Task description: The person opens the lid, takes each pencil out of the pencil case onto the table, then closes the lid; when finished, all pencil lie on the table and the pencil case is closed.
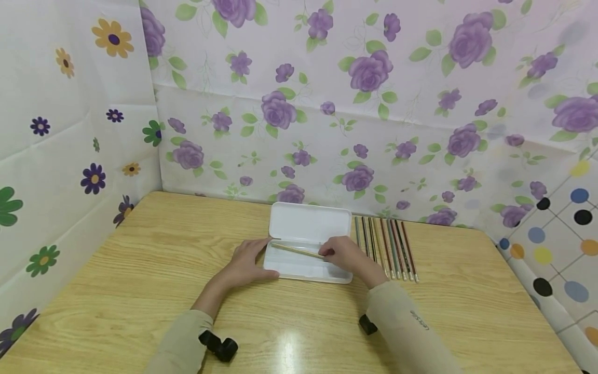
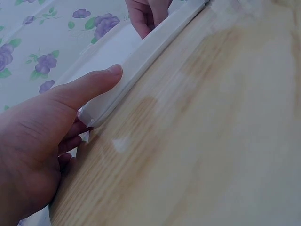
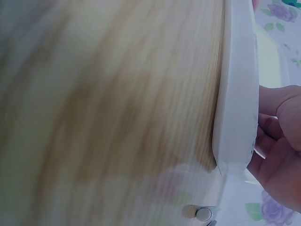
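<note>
A white pencil case [image 1: 308, 277] lies on the table with its lid [image 1: 310, 221] raised at the back. My left hand [image 1: 247, 265] grips the case's left end, the thumb along the front rim and the other fingers around the left side. Over the right part of the tray, my right hand [image 1: 344, 253] pinches one end of a yellowish pencil [image 1: 296, 250]. This pencil slants across the tray, its far end near the back left corner. In the right wrist view, the case wall [image 3: 237, 94] hides the pencil and the right fingertips.
Several pencils [image 1: 406, 252] lie side by side on the wooden table [image 1: 280, 322], right of the case and partly behind the right hand and forearm. Flowered sheets [image 1: 317, 130] hang behind the table and at its left; a dotted sheet [image 1: 556, 254] borders the right.
</note>
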The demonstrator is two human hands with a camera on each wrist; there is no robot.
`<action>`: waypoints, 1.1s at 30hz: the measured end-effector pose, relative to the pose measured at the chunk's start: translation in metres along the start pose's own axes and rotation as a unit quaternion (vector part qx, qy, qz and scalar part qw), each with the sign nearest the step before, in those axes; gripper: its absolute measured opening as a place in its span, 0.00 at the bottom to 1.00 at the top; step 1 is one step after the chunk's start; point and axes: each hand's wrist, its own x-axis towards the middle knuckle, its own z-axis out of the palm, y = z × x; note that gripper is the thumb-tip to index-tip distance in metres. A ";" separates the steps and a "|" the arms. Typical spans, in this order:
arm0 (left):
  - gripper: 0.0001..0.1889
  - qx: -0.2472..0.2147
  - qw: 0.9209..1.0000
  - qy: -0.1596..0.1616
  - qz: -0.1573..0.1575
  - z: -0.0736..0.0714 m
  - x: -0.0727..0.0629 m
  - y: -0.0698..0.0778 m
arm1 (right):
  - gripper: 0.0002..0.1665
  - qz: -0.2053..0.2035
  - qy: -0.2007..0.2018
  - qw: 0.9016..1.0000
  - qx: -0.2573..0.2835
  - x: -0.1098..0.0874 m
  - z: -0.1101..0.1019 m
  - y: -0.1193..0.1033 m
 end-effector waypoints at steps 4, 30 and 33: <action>0.52 0.001 1.000 -0.002 -0.003 0.000 -0.001 0.000 | 0.09 -0.012 -0.010 1.000 0.006 0.000 0.001 -0.001; 0.49 -0.001 1.000 0.002 -0.002 0.000 -0.001 0.001 | 0.10 0.065 0.081 0.988 0.110 -0.009 -0.019 -0.006; 0.49 -0.004 1.000 0.001 -0.007 0.000 -0.001 0.001 | 0.10 0.068 0.109 0.984 0.122 -0.012 -0.025 -0.002</action>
